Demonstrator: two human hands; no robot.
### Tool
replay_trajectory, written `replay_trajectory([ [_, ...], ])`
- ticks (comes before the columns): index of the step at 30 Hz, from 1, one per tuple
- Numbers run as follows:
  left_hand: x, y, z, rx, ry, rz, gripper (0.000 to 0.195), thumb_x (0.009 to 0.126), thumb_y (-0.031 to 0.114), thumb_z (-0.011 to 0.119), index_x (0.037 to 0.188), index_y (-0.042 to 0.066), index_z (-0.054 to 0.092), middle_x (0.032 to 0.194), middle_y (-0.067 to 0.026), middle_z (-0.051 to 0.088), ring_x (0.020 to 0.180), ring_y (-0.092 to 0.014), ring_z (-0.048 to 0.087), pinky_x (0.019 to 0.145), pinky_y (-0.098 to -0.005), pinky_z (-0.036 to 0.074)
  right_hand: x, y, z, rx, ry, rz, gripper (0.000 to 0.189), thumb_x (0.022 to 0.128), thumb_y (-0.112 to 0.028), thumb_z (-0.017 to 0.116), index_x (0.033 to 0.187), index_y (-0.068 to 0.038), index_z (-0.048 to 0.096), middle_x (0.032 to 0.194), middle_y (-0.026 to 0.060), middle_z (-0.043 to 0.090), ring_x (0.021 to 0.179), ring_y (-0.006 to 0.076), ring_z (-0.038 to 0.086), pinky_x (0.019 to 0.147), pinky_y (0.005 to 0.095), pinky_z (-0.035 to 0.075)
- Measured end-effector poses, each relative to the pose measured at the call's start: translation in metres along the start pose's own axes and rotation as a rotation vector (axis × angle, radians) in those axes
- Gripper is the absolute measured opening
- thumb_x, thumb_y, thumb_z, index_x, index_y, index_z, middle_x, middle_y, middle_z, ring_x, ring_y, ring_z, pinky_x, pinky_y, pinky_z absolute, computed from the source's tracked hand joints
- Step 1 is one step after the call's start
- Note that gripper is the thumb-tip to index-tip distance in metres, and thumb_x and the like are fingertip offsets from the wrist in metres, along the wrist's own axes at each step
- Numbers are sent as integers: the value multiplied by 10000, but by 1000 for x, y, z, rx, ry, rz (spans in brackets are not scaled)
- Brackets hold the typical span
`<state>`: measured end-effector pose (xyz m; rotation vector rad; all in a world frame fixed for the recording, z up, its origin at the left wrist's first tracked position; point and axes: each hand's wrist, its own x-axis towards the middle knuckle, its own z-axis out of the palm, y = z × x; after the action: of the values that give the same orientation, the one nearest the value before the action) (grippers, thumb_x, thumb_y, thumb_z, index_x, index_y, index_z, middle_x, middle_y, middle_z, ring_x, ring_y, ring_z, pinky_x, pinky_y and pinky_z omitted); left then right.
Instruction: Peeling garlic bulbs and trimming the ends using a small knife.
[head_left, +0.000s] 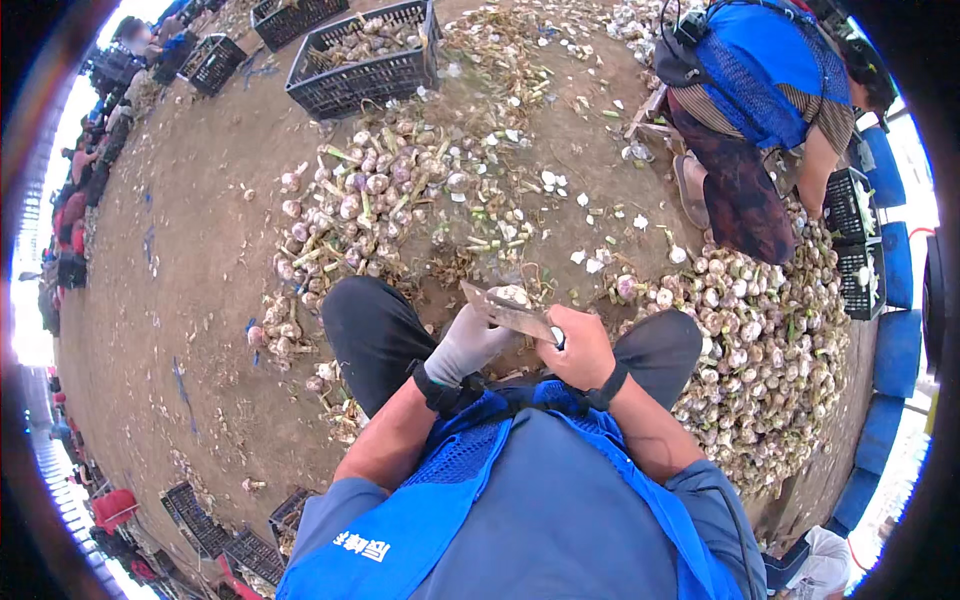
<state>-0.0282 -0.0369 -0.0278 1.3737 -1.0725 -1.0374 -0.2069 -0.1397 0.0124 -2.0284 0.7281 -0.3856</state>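
My right hand (581, 349) is bare and closed around the handle of a knife. The knife's broad, worn blade (517, 318) points up and to the left, crossing in front of my left fingers. A pale glove covers my left hand (466, 346), which grips a whitish garlic bulb (513, 294); the blade hides part of bulb and fingers. Beyond my knees lies a heap of purple-tinged garlic with stems (375, 184). A larger pile of garlic bulbs (757, 360) spreads out on my right.
A black plastic crate (367, 88) of garlic stands ahead. At the upper right a person in a blue vest (757, 82) bends over the garlic, near black crates (861, 279). Cut stems and peel (499, 225) litter the dirt floor. Other people sit along the far left.
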Motion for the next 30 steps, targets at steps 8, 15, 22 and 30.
replay_trajectory([
  [8,1,1,6,-49,-27,-169,267,922,150,684,1156,29,644,1061,-55,700,985,-146,649,867,-323,528,0,10,2,-158,-11,-57,220,788,-192,690,802,-33,538,764,212,586,761,460,600,648,525,476],
  [15,2,39,7,-74,79,0,170,870,132,695,1000,29,659,783,22,614,730,-36,529,647,-241,463,2,109,10,-473,-104,159,217,842,-261,634,793,-49,637,798,211,659,764,453,639,698,520,543],
  [22,83,146,78,-319,-29,296,597,845,236,747,1316,-47,514,1351,-200,562,1213,-291,554,1032,-384,442,10,173,67,-302,110,-249,297,920,-254,648,995,26,709,786,87,699,782,265,663,748,404,521],
  [30,-43,11,-83,5,876,132,361,841,0,682,1198,30,644,1066,-67,699,935,-147,663,829,-310,543,-3,161,26,90,-146,617,263,941,-269,659,931,-7,681,696,1,594,672,149,583,638,340,474],
])
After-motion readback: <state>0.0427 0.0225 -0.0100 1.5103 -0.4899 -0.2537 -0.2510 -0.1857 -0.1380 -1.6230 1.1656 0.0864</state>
